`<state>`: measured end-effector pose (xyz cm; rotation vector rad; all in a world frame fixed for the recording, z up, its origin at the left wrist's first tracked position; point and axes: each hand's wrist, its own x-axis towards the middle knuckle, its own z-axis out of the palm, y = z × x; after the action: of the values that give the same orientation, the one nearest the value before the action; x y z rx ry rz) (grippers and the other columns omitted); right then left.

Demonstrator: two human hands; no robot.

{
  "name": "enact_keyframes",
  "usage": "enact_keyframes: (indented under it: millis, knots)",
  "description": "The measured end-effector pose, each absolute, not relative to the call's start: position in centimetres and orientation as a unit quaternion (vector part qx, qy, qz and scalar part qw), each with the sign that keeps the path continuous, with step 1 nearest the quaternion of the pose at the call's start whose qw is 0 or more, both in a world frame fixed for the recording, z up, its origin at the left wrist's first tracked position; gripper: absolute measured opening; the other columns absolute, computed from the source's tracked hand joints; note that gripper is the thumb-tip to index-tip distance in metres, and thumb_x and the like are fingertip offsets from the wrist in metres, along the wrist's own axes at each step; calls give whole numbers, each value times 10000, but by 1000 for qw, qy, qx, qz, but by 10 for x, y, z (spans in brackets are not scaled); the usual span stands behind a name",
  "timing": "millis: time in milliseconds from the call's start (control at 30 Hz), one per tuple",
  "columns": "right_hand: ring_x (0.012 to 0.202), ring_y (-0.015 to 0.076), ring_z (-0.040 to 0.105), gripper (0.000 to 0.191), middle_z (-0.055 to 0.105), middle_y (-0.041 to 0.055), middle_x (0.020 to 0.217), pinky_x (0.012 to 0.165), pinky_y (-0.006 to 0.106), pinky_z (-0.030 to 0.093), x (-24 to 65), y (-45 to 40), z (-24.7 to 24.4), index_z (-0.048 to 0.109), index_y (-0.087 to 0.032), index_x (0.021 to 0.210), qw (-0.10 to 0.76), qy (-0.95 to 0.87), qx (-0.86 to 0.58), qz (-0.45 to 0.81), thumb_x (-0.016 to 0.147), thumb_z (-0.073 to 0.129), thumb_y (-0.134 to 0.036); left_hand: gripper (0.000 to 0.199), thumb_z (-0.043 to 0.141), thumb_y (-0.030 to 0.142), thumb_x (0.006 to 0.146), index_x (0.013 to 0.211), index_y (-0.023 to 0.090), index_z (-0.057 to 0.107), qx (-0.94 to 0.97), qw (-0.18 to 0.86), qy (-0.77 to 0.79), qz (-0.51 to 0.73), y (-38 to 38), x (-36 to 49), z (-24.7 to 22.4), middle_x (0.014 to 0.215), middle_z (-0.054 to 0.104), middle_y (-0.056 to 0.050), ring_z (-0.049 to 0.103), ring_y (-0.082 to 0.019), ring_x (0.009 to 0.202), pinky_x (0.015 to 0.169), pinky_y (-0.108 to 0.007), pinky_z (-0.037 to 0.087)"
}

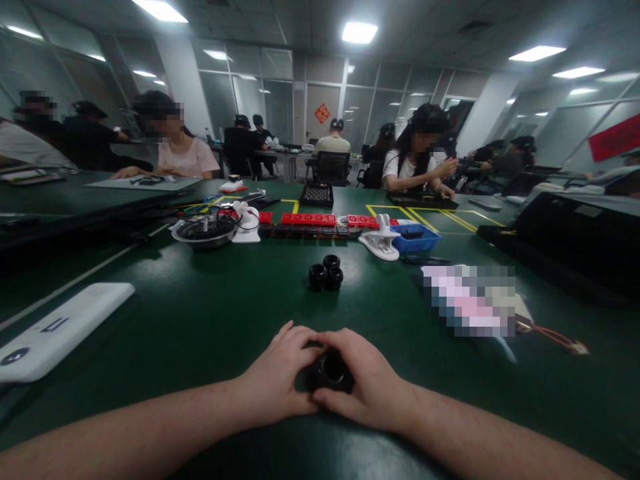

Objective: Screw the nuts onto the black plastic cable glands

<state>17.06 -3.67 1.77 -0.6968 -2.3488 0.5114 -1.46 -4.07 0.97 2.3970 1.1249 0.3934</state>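
Close in front of me, a glossy black ring-shaped piece [333,369], like a small tyre, lies between my two hands with its hole showing. My right hand [365,373] curls around its right side, the thumb at the near edge. From the left, my left hand [280,373] is curved around the same piece, with its fingertips and thumb meeting those of the right hand. Part of the piece is hidden behind the fingers. Farther out on the green table [240,300], three similar black ring-shaped pieces [327,273] stand bunched together.
A white power bank [70,330] lies at left. Behind stand a metal bowl [203,233], two white clip bases [381,240], a row of red blocks [309,219] and a blue tray [415,238]. A blurred packet [465,300] with wires lies right. Other people sit across the table.
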Motion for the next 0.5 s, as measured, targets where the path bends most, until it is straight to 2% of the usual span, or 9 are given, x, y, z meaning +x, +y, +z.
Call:
enact_keyframes:
  millis: [100, 200, 267, 333, 433, 500]
  knots:
    - [776, 201, 523, 424, 559, 89, 909, 690, 356, 454, 170, -38, 17, 403, -145, 1108, 317, -895, -236, 208, 711, 515, -243, 452, 669, 317, 613, 1043, 234, 555, 871, 225, 411, 149, -41, -14, 10, 1114, 503, -50, 430, -253, 1080, 1028, -526, 124]
    - [935, 219, 498, 497, 525, 111, 1026, 805, 377, 428, 170, -39, 21, 368, -138, 1152, 336, -904, -159, 210, 664, 447, -180, 519, 666, 338, 623, 1107, 238, 506, 868, 229, 413, 156, -41, -14, 9, 1118, 507, -48, 439, -243, 1068, 1025, -523, 139]
    - [1051, 242, 440, 559, 480, 120, 1129, 899, 419, 361, 170, -38, 23, 326, -140, 1195, 340, -908, -147, 197, 658, 467, -204, 549, 652, 401, 644, 1144, 256, 479, 870, 235, 405, 156, -41, -15, 8, 1148, 499, -47, 425, -248, 1087, 1021, -532, 139]
    - [1039, 246, 443, 573, 479, 118, 1131, 903, 427, 348, 170, -38, 24, 322, -143, 1198, 339, -905, -179, 186, 674, 519, -263, 524, 640, 442, 654, 1124, 258, 501, 872, 238, 402, 146, -40, -15, 8, 1171, 488, -52, 407, -258, 1111, 1022, -539, 123]
    - [879, 227, 501, 513, 531, 99, 980, 777, 390, 408, 170, -38, 22, 402, -149, 1104, 338, -890, -251, 174, 693, 568, -408, 489, 636, 437, 657, 1089, 236, 528, 869, 239, 409, 143, -41, -15, 10, 1179, 476, -65, 402, -260, 1123, 1032, -532, 103]
    - [778, 214, 508, 480, 541, 80, 881, 702, 372, 416, 170, -38, 20, 448, -158, 1002, 336, -884, -283, 158, 679, 574, -491, 561, 651, 423, 632, 1131, 219, 494, 862, 236, 421, 153, -42, -15, 11, 1200, 453, -80, 391, -270, 1131, 1031, -531, 120]
